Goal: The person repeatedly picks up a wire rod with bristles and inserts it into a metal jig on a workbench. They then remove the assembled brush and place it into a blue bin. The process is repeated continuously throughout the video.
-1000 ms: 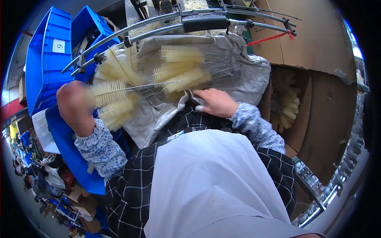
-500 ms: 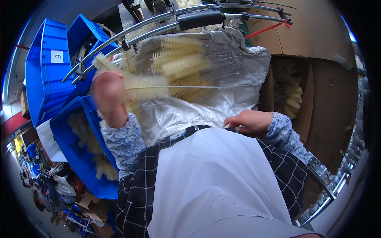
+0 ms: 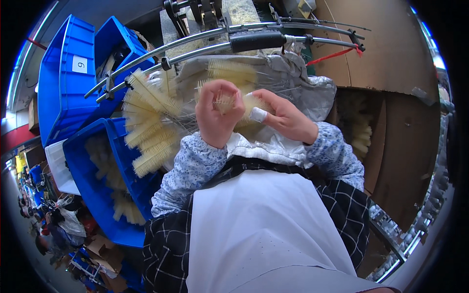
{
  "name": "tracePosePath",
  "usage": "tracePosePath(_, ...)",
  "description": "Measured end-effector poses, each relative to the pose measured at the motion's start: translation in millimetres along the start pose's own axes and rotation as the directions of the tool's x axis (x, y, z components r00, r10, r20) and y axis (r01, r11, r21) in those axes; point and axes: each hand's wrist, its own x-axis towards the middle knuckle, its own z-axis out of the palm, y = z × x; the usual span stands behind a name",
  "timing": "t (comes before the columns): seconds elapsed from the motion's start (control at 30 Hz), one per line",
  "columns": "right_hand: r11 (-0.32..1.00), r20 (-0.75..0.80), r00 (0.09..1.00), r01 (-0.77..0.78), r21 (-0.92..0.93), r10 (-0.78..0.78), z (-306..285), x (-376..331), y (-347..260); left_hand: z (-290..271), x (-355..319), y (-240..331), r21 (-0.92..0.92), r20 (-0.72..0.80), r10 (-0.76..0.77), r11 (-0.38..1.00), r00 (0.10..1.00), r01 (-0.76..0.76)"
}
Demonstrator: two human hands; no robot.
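Note:
My left hand (image 3: 219,115) is curled round a cream bottle brush (image 3: 251,104), and bristles show inside the ring of its fingers. My right hand (image 3: 289,118) meets it from the other side, fingers and thumb closed on the same brush; the thumb tip has a white wrap. Beneath both hands a silvery-white woven sheet (image 3: 266,150) covers my lap. Farther back on it lies a pile of similar brushes (image 3: 233,70) with thin wire stems, partly hidden by my hands. To the left, a fanned heap of brushes (image 3: 155,139) rests beside the blue crate.
A blue crate (image 3: 110,188) holding more brushes stands at left, with taller blue bins (image 3: 63,93) behind. Curved metal rails with a black grip (image 3: 256,41) cross the far side. On the right, a cardboard box (image 3: 410,141) contains brushes.
My left hand has come right from the crate side, bringing the brush in front of me. My right hand has risen from my waist and now grips it too. The left heap is uncovered.

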Motion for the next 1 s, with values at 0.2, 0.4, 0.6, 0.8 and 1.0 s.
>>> tracePosePath(0.2, 0.783, -0.414, 0.795, 0.117, -0.611, -0.442, -69, 64, 13, 5, 36, -33, 0.184, 0.126, -0.112, 0.979, 0.986, 0.088)
tracePosePath(0.4, 0.325, -0.443, 0.762, -0.316, -0.891, -0.472, -104, 155, 41, 21, 34, -78, 0.893, 0.412, -0.34, 0.336, 0.845, -0.3)
tracePosePath(0.6, 0.329, -0.481, 0.778, -0.367, -0.87, -0.405, -109, 173, 41, 17, 10, -67, 0.833, 0.504, -0.496, 0.495, 0.708, -0.246)
tracePosePath(0.8, 0.284, -0.405, 0.767, -0.297, -0.912, -0.498, -111, 177, 48, 19, -23, -63, 0.791, 0.579, -0.484, 0.529, 0.656, -0.308)
tracePosePath(1.0, 0.287, -0.385, 0.807, -0.278, -0.917, -0.448, -118, 183, 49, 2, -18, -54, 0.756, 0.59, -0.423, 0.588, 0.688, -0.287)
